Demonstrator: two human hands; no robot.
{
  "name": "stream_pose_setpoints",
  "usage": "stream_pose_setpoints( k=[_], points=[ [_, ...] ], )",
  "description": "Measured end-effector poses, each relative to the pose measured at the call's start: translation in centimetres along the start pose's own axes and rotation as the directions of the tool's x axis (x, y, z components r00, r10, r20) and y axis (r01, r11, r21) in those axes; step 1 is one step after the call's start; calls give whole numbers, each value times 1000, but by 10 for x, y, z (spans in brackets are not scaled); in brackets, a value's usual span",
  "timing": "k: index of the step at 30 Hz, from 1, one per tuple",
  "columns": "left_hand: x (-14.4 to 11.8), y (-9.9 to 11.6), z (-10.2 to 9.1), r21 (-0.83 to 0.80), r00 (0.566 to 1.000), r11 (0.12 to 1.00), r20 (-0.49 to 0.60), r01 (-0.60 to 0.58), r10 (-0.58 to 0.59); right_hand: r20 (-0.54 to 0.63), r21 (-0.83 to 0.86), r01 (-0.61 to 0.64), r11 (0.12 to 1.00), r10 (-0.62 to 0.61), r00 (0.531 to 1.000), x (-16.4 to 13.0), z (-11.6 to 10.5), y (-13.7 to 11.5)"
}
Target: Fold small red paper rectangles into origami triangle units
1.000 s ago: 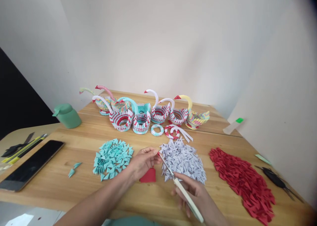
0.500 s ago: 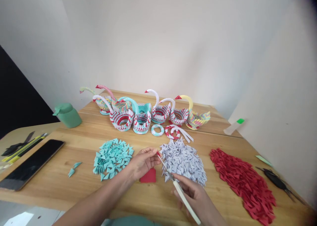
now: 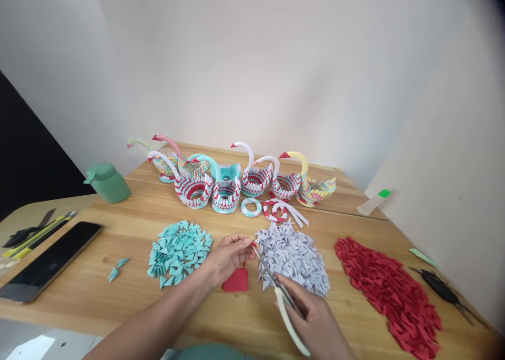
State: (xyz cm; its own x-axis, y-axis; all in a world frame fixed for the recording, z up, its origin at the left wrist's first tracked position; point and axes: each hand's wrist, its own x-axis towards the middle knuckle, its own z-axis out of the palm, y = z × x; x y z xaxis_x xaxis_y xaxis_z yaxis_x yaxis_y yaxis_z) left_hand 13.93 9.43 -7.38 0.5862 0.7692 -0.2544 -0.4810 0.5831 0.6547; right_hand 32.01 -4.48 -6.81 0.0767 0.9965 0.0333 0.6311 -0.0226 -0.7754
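Note:
Between the thumb and fingers of my left hand (image 3: 232, 257) is a small piece of red paper (image 3: 253, 244). My right hand (image 3: 311, 310) grips a pair of scissors (image 3: 290, 320) with cream handles, and their blade tips meet the red piece at my left fingertips. Beneath my left hand a flat red paper (image 3: 235, 280) lies on the wooden table. A heap of pale grey-lilac folded paper triangles (image 3: 294, 257) spreads just beyond the scissors. Teal folded triangles (image 3: 180, 252) are piled left of my left hand.
Several folded-paper swans (image 3: 226, 189) stand at the back, with paper rings (image 3: 251, 207) before them. Red folded pieces (image 3: 390, 291) lie at right, near black-handled scissors (image 3: 442, 286). A phone (image 3: 51, 260) and a green lidded container (image 3: 107, 182) are at left.
The scissors' handles have spread apart in my right hand and swung slightly left. A narrow bit of red now shows above the flat red paper. My left hand has hardly moved.

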Motion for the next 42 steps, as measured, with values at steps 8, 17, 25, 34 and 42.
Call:
stream_pose_setpoints(
  k=[8, 17, 25, 34, 42],
  points=[
    [-2, -2, 3, 11, 999, 999, 19, -32, 32, -49, -346, 245, 906, -278, 959, 0, 8, 2],
    [-2, 0, 3, 84, 995, 993, 62, -84, 79, -57, -239, 196, 951, -215, 975, 0, 5, 1],
    [0, -5, 2, 114, 994, 988, 52, -101, 96, 49, 201, -131, 971, 123, 991, 2, 3, -11],
    [-2, -3, 4, 171, 992, 978, 60, -120, 111, 85, 465, -322, 824, 321, 943, 1, 6, -21],
    [-2, -3, 4, 136, 990, 982, 82, -128, 118, 114, 567, -333, 753, 329, 937, 3, 8, -20]
  ],
)
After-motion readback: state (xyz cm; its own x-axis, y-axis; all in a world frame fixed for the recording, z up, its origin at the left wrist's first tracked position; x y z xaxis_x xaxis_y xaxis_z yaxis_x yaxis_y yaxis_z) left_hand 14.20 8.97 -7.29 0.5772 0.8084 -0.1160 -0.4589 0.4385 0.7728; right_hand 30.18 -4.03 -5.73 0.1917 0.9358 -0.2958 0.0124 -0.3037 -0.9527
